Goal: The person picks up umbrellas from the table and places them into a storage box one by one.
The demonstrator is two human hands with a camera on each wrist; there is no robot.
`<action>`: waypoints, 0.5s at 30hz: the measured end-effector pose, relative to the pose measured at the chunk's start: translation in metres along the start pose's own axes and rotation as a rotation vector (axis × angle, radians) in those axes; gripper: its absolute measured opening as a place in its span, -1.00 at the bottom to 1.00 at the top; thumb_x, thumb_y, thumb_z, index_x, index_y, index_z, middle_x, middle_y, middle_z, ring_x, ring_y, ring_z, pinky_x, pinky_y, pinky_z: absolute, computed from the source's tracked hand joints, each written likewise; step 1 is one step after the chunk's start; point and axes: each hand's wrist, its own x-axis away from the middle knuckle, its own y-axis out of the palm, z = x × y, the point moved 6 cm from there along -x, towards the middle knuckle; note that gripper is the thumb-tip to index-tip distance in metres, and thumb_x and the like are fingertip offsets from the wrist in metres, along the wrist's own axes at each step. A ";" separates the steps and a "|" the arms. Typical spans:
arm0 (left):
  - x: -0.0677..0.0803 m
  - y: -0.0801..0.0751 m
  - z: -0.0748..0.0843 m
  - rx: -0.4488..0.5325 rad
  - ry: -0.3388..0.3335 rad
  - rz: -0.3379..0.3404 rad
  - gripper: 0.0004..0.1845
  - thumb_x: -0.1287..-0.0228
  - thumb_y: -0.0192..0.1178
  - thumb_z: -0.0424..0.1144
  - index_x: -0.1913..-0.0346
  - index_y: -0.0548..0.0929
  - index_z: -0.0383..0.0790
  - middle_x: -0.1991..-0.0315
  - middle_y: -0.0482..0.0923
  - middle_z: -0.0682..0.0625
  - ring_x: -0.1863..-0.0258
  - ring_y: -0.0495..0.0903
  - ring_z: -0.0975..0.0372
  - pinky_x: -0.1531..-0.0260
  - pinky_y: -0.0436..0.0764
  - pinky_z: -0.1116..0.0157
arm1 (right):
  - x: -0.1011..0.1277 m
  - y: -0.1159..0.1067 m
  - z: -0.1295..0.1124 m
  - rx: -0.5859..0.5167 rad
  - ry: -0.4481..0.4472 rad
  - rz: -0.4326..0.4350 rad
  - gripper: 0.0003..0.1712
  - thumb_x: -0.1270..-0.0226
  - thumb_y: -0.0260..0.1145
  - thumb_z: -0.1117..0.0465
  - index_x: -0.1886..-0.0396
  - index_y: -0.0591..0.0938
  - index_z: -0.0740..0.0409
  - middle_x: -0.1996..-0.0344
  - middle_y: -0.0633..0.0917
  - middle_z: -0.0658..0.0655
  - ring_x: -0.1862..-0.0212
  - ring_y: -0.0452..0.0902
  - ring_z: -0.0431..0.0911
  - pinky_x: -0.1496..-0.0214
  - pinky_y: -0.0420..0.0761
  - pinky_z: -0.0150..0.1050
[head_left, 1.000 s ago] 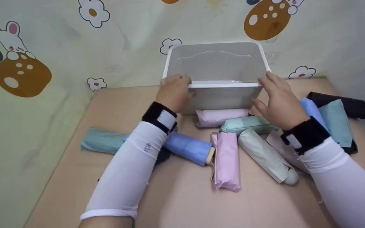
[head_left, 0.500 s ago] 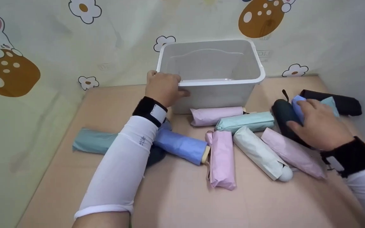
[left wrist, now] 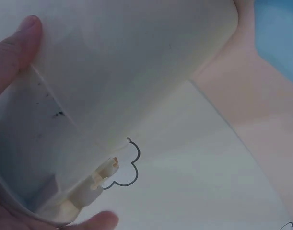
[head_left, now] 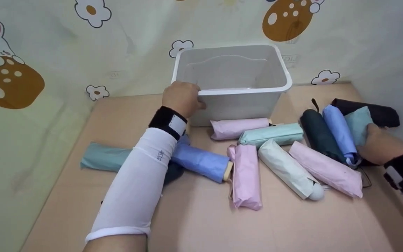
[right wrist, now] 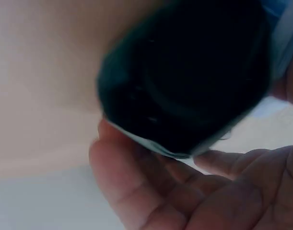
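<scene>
My left hand (head_left: 181, 99) grips the near-left corner of a white plastic bin (head_left: 240, 106), thumb outside its wall. In the left wrist view the thumb lies along the bin wall (left wrist: 117, 62). At the right side of the table, my right hand (head_left: 383, 145) holds a teal folded umbrella (head_left: 359, 122) by its near end. The right wrist view shows fingers curled around the dark end of that umbrella (right wrist: 194, 86). A blue folded umbrella (head_left: 339, 129) and a dark green one (head_left: 318, 134) lie just left of it.
A black umbrella (head_left: 380, 113) lies behind the teal one. Pink (head_left: 247, 175), pale green (head_left: 287, 169), mint (head_left: 273, 134) and blue (head_left: 203, 161) umbrellas lie before the bin. Another teal umbrella (head_left: 103, 157) lies left, partly behind my forearm. A patterned wall sheet (head_left: 135, 45) stands behind.
My right hand has left the bin's rim, moved right over the umbrellas and taken hold of the teal one. My left hand has stayed on the bin.
</scene>
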 end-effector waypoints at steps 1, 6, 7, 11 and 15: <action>0.000 0.000 0.000 -0.005 0.006 -0.004 -0.60 -0.18 0.55 0.04 0.06 0.81 -0.16 0.12 0.82 -0.11 0.03 0.75 -0.05 0.00 0.70 -0.04 | -0.001 0.001 0.002 -0.014 0.014 -0.007 -0.06 -0.38 0.21 0.16 -0.34 -0.01 0.84 0.02 0.39 0.86 0.18 0.52 0.45 0.04 0.56 0.43; -0.002 0.003 0.001 -0.032 0.037 -0.008 -0.61 -0.19 0.54 0.02 0.05 0.82 -0.16 0.13 0.82 -0.11 0.07 0.75 -0.04 0.10 0.75 -0.05 | -0.001 0.002 0.010 -0.076 0.095 0.024 0.16 -0.24 0.35 0.17 -0.41 -0.18 0.79 0.07 0.34 0.87 0.21 0.49 0.47 0.06 0.57 0.42; -0.003 0.003 0.001 -0.039 0.041 -0.006 -0.61 -0.20 0.53 0.03 0.04 0.82 -0.15 0.13 0.82 -0.11 0.08 0.76 -0.04 0.11 0.75 -0.06 | 0.001 0.000 0.011 -0.085 0.111 0.043 0.16 -0.21 0.37 0.18 -0.40 -0.16 0.78 0.10 0.35 0.85 0.23 0.49 0.47 0.10 0.58 0.40; -0.004 0.002 -0.001 -0.048 0.040 -0.010 -0.61 -0.19 0.53 0.04 0.05 0.83 -0.15 0.16 0.82 -0.10 0.11 0.77 -0.03 0.14 0.75 -0.07 | 0.010 -0.018 0.004 -0.089 0.154 0.130 0.01 -0.23 0.33 0.21 -0.33 -0.03 0.82 0.11 0.33 0.79 0.21 0.44 0.49 0.17 0.60 0.39; -0.005 -0.001 -0.003 -0.049 0.026 -0.021 -0.62 -0.18 0.52 0.03 0.08 0.82 -0.16 0.19 0.81 -0.11 0.14 0.76 -0.02 0.15 0.75 -0.06 | 0.022 -0.045 -0.021 -0.130 0.130 0.217 -0.02 -0.32 0.23 0.21 -0.43 -0.03 0.80 -0.03 0.29 0.82 0.07 0.35 0.56 0.04 0.54 0.53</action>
